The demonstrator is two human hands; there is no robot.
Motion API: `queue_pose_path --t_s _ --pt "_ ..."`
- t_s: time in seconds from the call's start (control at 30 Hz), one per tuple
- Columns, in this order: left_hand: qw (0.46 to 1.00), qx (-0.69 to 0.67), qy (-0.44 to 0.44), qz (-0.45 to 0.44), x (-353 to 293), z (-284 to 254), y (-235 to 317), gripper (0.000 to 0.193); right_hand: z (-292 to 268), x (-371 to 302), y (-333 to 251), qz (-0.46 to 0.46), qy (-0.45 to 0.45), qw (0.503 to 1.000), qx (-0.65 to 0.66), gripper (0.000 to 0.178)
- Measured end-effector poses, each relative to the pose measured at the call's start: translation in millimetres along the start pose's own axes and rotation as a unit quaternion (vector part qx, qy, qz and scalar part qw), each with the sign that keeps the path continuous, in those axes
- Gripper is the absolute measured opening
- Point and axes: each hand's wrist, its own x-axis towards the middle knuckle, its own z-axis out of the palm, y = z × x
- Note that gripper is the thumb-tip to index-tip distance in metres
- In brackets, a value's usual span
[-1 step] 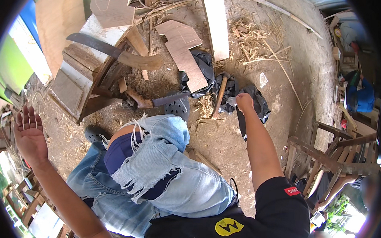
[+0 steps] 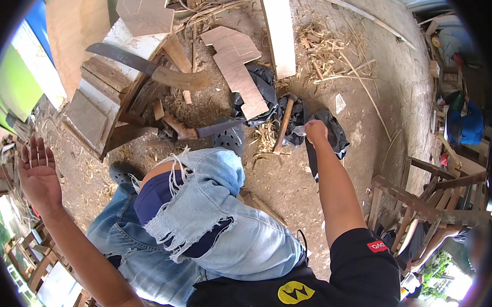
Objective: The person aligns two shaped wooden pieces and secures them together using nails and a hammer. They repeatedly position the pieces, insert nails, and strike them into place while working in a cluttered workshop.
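My left hand (image 2: 40,177) is raised at the left, palm up, with its fingers apart and nothing in it. My right arm reaches forward, and my right hand (image 2: 316,131) is closed. A small pale translucent piece (image 2: 298,130) shows at its fingertips; what it is I cannot make out. Just beyond and beside that hand lies a crumpled black plastic bag (image 2: 334,136) on the ground. To its left rests a hammer (image 2: 284,125) with a wooden handle. A wooden-handled machete (image 2: 178,78) lies on the low bench, and a second big knife (image 2: 189,132) is below it near my shoe.
A worn wooden bench (image 2: 88,118) stands at the left. Cut plywood pieces (image 2: 234,57) and a pale board (image 2: 278,34) lie ahead. Wood shavings (image 2: 327,47) litter the dirt floor. At the right is a wooden frame (image 2: 414,202); a person in blue (image 2: 469,125) is farther off.
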Motion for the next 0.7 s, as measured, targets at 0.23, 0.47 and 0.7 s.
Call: queue_pose_path --t_s 0.23,0.47,0.7 --pt "1.000 -0.012 -0.018 -0.001 8.5 -4.8 -2.2 0.037 -1.4 10.3 -16.8 0.063 -0.091 0.993 -0.034 0.014" --pt "1.000 0.002 -0.012 -0.001 9.5 5.7 -3.1 0.036 -19.5 6.7 -38.0 0.126 -0.157 0.963 0.177 0.023" --pt "1.000 0.020 -0.004 0.002 10.5 14.1 -4.8 0.038 7.5 0.3 -22.0 0.013 -0.078 0.986 0.148 0.029"
